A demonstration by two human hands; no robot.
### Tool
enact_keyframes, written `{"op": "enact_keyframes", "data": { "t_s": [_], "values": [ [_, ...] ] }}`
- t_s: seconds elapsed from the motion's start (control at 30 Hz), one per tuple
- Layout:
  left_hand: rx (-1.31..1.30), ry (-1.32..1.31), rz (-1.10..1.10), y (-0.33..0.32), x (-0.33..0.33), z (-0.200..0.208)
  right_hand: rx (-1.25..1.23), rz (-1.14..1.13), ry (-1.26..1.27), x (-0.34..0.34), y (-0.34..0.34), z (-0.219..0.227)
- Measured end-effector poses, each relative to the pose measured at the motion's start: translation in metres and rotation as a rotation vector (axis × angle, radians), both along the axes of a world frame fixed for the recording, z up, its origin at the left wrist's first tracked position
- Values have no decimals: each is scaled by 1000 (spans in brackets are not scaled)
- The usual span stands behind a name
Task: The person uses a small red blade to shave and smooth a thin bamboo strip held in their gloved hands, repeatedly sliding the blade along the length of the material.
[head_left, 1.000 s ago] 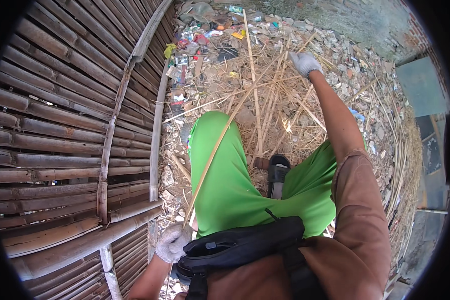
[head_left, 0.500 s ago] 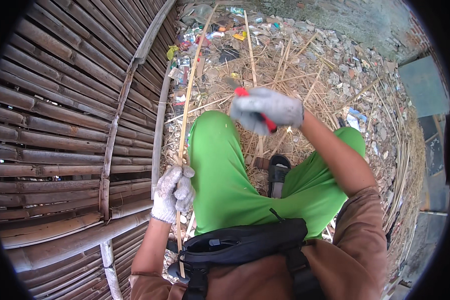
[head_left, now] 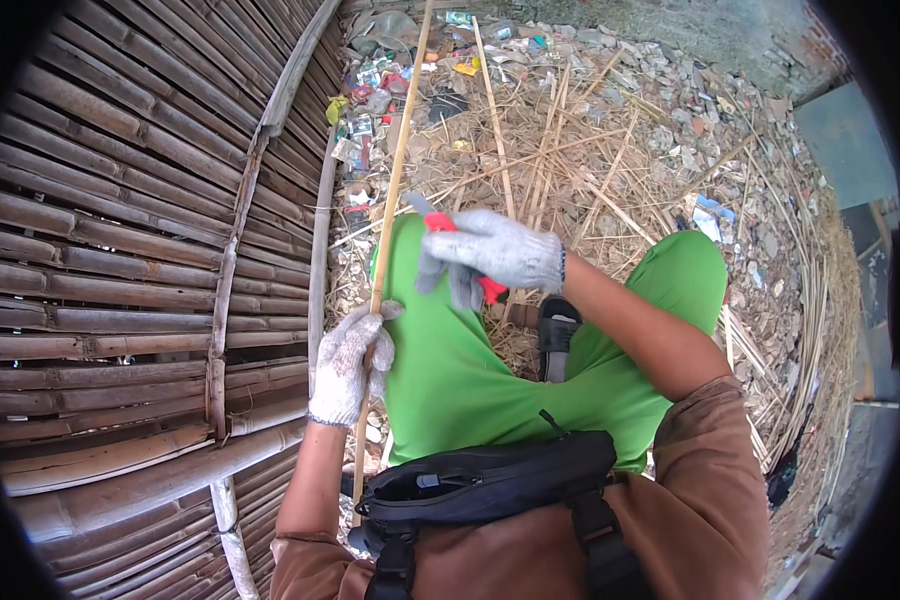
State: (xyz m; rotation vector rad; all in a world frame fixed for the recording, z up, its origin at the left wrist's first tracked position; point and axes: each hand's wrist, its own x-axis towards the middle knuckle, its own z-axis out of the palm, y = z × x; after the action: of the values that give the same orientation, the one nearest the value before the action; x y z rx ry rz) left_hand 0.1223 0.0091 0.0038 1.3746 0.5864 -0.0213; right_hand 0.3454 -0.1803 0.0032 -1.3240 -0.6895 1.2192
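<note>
Gloved left hand (head_left: 348, 365) is gripping a long bamboo strip (head_left: 395, 195); right hand (head_left: 495, 255), closed around a red-handled knife (head_left: 460, 255), is nearing it, trimming seemingly not begun

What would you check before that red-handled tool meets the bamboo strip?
1. Left hand closed round the bamboo strip: ok.
2. Right hand has a grip on the red-handled tool: ok.
3. Both hands gloved: ok.
4. Tool touching the strip: not ok, they are apart.
5. Blade edge condition: cannot tell, mostly hidden by the glove.
6. Strip's far end clear of the litter: cannot tell.
</note>
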Motion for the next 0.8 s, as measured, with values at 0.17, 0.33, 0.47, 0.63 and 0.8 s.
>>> {"op": "enact_keyframes", "data": {
  "t_s": [0.17, 0.33, 0.47, 0.63, 0.8],
  "values": [
    [314, -6, 114, 15, 3, -4, 96, -101, 246, 6, 27, -5],
    [387, -18, 176, 18, -11, -10, -280, -403, -332, 89, 23, -31],
    [442, 0, 149, 20, -20, -17, -49, -47, -87, 30, -10, 12],
    [417, 61, 188, 27, -27, -24, -505, 673, -138, -21, -43, -7],
    [401, 85, 252, 24, -29, -16, -744, 193, -887, 32, -81, -33]
  ]
}}
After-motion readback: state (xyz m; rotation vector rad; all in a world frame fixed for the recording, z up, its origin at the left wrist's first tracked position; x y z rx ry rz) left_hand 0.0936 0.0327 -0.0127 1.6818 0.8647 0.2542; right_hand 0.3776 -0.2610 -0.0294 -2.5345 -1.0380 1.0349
